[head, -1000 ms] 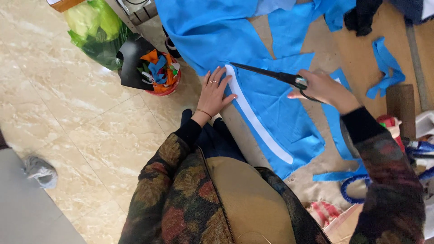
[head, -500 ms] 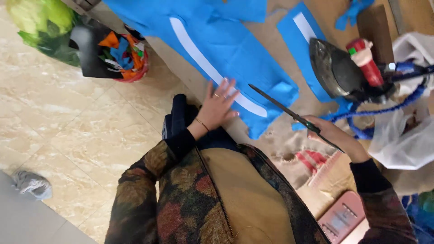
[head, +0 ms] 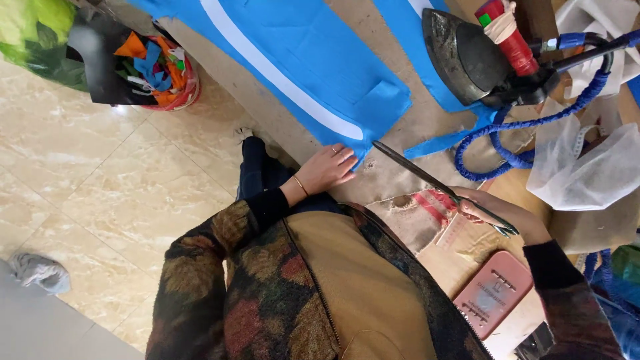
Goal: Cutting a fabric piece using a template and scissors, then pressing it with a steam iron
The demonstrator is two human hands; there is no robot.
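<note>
- Head view: the left hand (head: 328,169) lay flat and released, fingers spread a little, its fingertips pressing the near corner of the blue fabric panel (head: 313,63) on the bench (head: 393,177).
- The right hand (head: 510,220) was clenched around the handles of the long scissors (head: 427,179), blades closed.
- The scissors' long axis ran diagonally, tip pointing toward 10 o'clock at the panel's corner, handles toward 4 o'clock.
- The panel, with its white stripe (head: 277,73), stretched from the left hand toward 11 o'clock.
- A dark iron (head: 470,57) with a coiled blue hose (head: 527,130) sat at 12 o'clock from the right hand; a pink flat case (head: 493,290) lay at 6 o'clock.
</note>
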